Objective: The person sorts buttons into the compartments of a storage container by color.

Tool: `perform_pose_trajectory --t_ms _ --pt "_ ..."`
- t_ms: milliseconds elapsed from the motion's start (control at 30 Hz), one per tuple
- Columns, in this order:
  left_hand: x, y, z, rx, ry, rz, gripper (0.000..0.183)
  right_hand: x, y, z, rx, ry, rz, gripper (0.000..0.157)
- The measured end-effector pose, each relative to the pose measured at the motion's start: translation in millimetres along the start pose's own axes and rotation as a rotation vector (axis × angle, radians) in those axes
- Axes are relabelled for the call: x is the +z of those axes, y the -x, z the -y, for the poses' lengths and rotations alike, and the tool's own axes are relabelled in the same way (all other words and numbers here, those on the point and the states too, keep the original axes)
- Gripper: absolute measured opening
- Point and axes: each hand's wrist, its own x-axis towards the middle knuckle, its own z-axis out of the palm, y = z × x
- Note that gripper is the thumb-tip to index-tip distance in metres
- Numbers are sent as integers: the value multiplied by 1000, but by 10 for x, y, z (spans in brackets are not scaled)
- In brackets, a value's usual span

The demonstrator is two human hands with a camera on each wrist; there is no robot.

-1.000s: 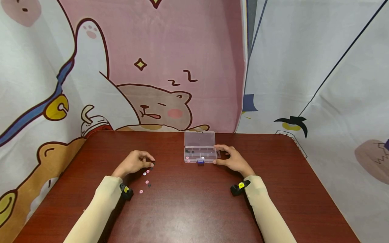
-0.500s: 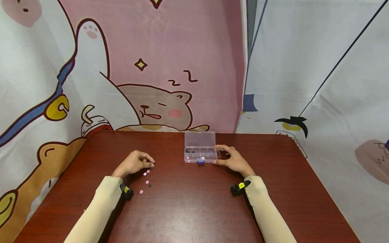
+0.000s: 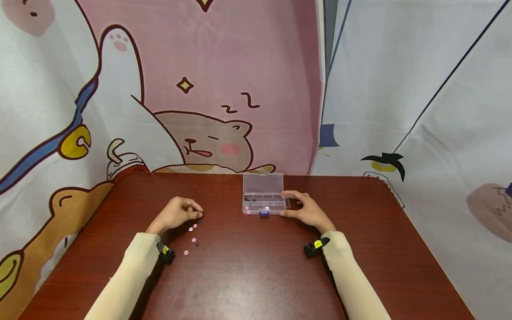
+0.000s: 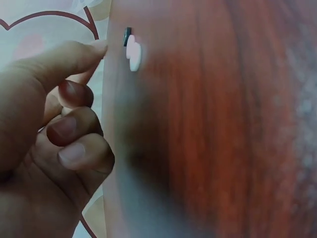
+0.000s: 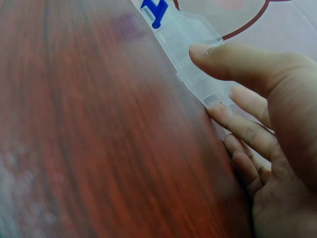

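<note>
My left hand (image 3: 178,214) is over the table, thumb and index finger together around what looks like a small black button (image 3: 202,214); it is mostly hidden by the fingertips. Just below lie another black button (image 3: 200,221), a pink button (image 3: 195,226) and a white button (image 3: 190,229). My right hand (image 3: 306,209) holds the right end of a clear plastic compartment box (image 3: 256,205) between thumb and fingers. Its lid (image 3: 262,183) is raised at the back and a blue latch (image 5: 157,12) is at the front. Black, pink and white buttons lie in some compartments.
Nearer on the brown table (image 3: 248,275) are a pink button (image 3: 194,240), a black button (image 3: 197,244) and another pink button (image 3: 186,252). A cartoon-print curtain (image 3: 256,89) hangs behind the table. Each wrist wears a black camera (image 3: 313,249).
My left hand has lifted very slightly from the loose buttons, with the dark button at its fingertips. The right hand and the box stay where they were.
</note>
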Motion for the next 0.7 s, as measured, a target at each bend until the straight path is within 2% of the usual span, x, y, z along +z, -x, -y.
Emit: perform_pose_trajectory --t_ms 467,567,700 --pt "54 -39 -56 45 109 -51 9 -5 3 -8 -5 0 1 69" --pt "63 -28 -132 54 111 -60 8 -6 5 -4 -1 -2 0 69" --pt "60 22 -320 76 108 -66 5 -6 6 -4 -1 1 -1 69"
